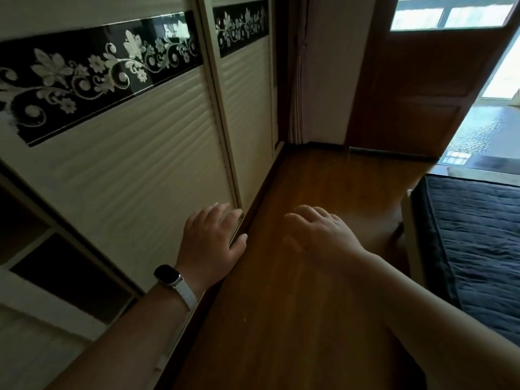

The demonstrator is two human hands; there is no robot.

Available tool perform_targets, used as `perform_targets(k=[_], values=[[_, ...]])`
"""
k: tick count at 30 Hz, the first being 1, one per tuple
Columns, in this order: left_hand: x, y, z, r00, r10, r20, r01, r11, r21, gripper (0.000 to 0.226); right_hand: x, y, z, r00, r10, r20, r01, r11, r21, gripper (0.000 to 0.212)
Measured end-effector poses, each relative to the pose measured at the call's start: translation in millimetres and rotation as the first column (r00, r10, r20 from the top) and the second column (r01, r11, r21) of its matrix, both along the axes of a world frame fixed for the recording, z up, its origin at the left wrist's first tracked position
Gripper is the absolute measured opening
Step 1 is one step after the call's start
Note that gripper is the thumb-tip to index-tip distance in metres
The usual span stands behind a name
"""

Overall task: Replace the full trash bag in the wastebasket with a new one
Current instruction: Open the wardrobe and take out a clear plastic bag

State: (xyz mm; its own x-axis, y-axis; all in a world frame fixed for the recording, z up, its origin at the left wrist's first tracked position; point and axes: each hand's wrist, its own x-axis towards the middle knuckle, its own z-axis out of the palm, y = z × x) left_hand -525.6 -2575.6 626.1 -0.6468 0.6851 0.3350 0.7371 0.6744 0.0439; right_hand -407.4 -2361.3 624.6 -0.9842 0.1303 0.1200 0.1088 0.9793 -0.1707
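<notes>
- Left hand (pixel 212 243): I see it empty, fingers (pixel 225 212) loosely spread, at the edge of the sliding wardrobe door (pixel 135 153); whether it touches, I cannot tell.
- Right hand (pixel 323 235): empty, fingers slightly blurred and spread, over the wooden floor (pixel 281 319).
- Bed (pixel 478 235): at right, beside the open doorway (pixel 495 108).
- Wastebasket and trash bags: not in view.
- Step, as I judge it: finding the bin or a fresh bag; next I must locate one, perhaps behind that door.

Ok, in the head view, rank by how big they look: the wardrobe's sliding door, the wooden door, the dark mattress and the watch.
1. wardrobe's sliding door
2. wooden door, farther off, so truly bigger than it looks
3. dark mattress, cut off by the frame edge, so unsure
4. watch
</notes>
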Motion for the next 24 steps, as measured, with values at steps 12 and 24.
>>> perform_targets(k=[12, 24], values=[[-90.2, 126.0, -12.0, 0.996, -0.081, 0.034, 0.080, 0.997, 0.012, 0.052, -58.4, 117.6, -6.9, 0.992, -0.123, 0.021, 0.123, 0.992, -0.008, 0.055], [-260.9, 301.8, -26.9, 0.988, -0.141, 0.057, 0.133, 0.984, 0.122, 0.050, -208.4, 263.4, 10.0, 0.980, -0.190, 0.062, 0.186, 0.980, 0.065, 0.053]])
